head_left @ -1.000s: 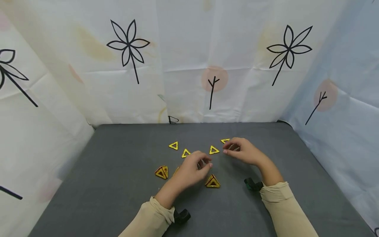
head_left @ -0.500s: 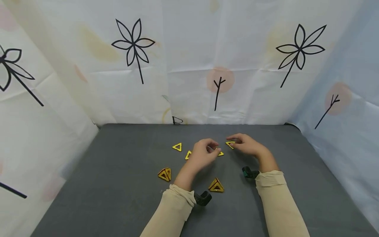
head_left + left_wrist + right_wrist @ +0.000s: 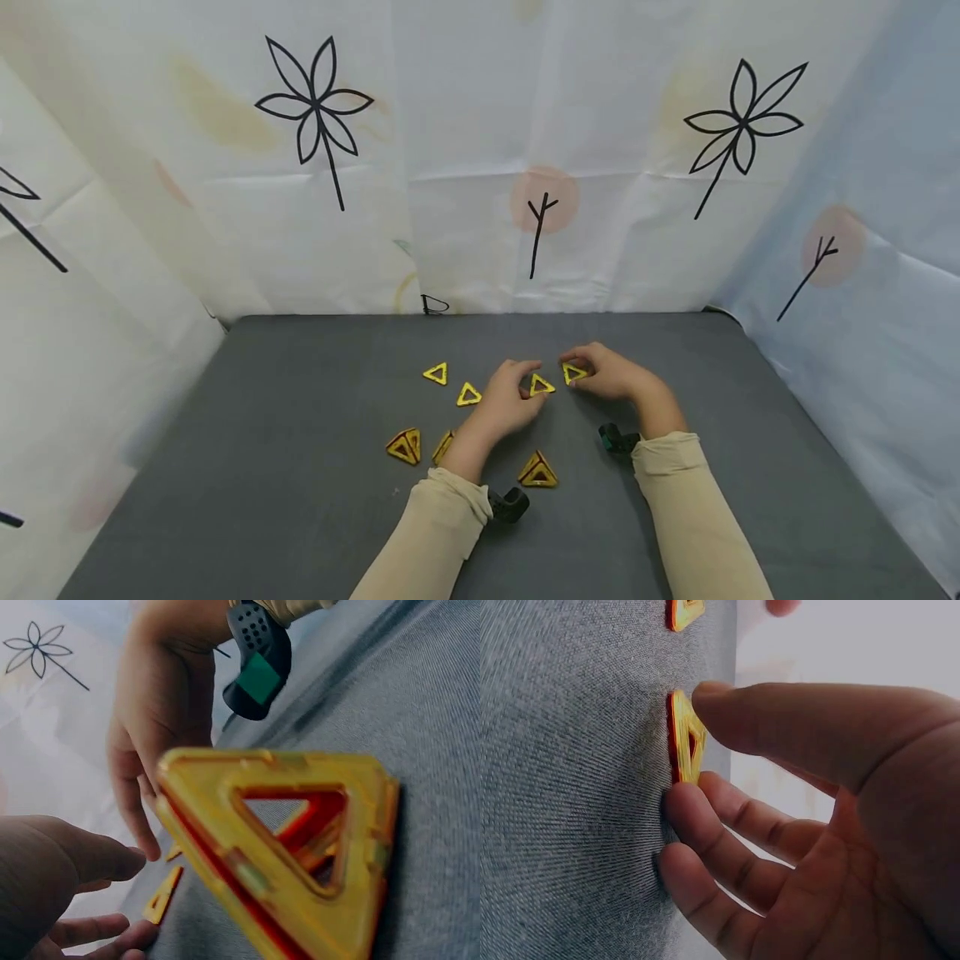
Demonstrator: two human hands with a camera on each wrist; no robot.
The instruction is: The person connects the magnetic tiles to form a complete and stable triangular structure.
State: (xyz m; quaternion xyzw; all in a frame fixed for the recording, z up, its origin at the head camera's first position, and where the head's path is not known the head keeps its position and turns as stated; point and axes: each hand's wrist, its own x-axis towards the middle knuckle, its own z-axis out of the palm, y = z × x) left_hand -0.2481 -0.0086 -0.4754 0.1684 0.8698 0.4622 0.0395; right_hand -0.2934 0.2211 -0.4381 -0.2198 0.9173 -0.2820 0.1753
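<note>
My left hand (image 3: 506, 402) reaches over the table, thumb and fingers spread on either side of a flat yellow triangular magnetic tile (image 3: 542, 385). In the left wrist view, that tile (image 3: 163, 897) lies near the fingertips, with a gap between thumb and fingers. To the right, my right hand (image 3: 611, 373) holds another triangular tile (image 3: 573, 373) between thumb and fingers. The right wrist view shows this tile (image 3: 686, 739) standing edge-on at the cloth, fingertips at its lower end and the thumb by its upper corner.
Two more flat tiles, one left (image 3: 436, 374) and one nearer (image 3: 468, 394), lie beyond the left wrist. Closer in stand pyramids built from tiles, one at left (image 3: 405, 447), one at right (image 3: 538, 471); another piece (image 3: 442, 447) is partly behind the left forearm. Printed cloth surrounds the grey table (image 3: 300, 517).
My left hand has moved away from me and right, to the flat tile. My right hand has closed in on its tile, which has turned and shifted slightly nearer.
</note>
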